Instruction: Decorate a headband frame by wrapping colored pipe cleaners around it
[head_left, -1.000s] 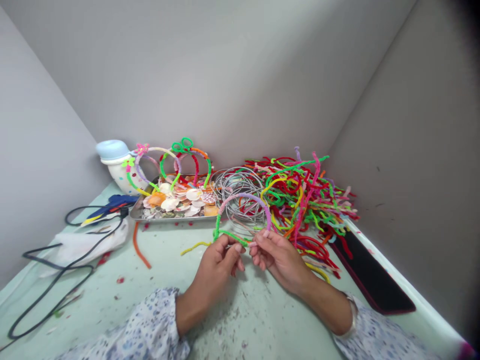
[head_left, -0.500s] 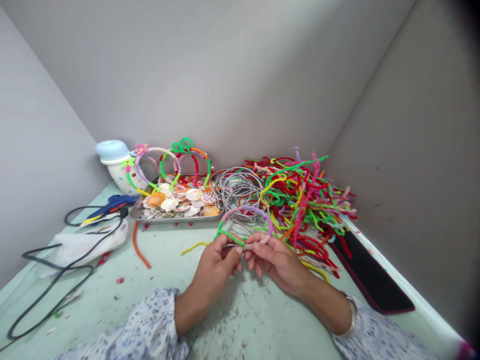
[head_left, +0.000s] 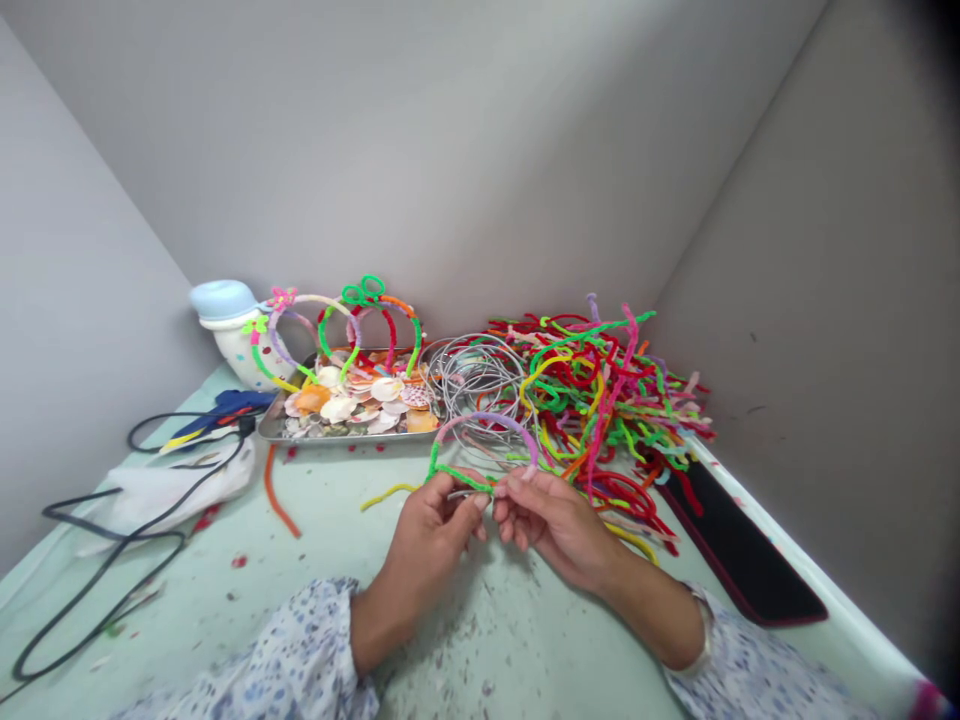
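Between my hands stands a hoop [head_left: 523,437] wrapped in pink, purple and green fuzzy pipe cleaner. My left hand [head_left: 431,540] is closed on its lower left part, thumb and finger pinching near the bottom. A green pipe cleaner [head_left: 463,477] runs from the hoop's left side across to my fingertips. My right hand [head_left: 562,530] pinches at the lower right, where the green strand meets its fingers; its other fingers curl below. Just where the strand's end lies is hidden by the fingertips. Behind the hoop rests a coil of grey wire [head_left: 480,365].
A metal tray [head_left: 349,439] of seashells [head_left: 339,409] stands behind, with finished-looking hoops [head_left: 417,335] upright on it. At right lies a heap of pipe cleaners [head_left: 615,400] beside a black mat [head_left: 750,560]. A bottle [head_left: 244,345], pliers-like blue handles [head_left: 232,405] and black cable [head_left: 97,625] are left.
My right hand has shifted slightly, its pinch now closer to my left fingertips. The hoop tilts a little left, and the green strand looks straighter across its lower part.
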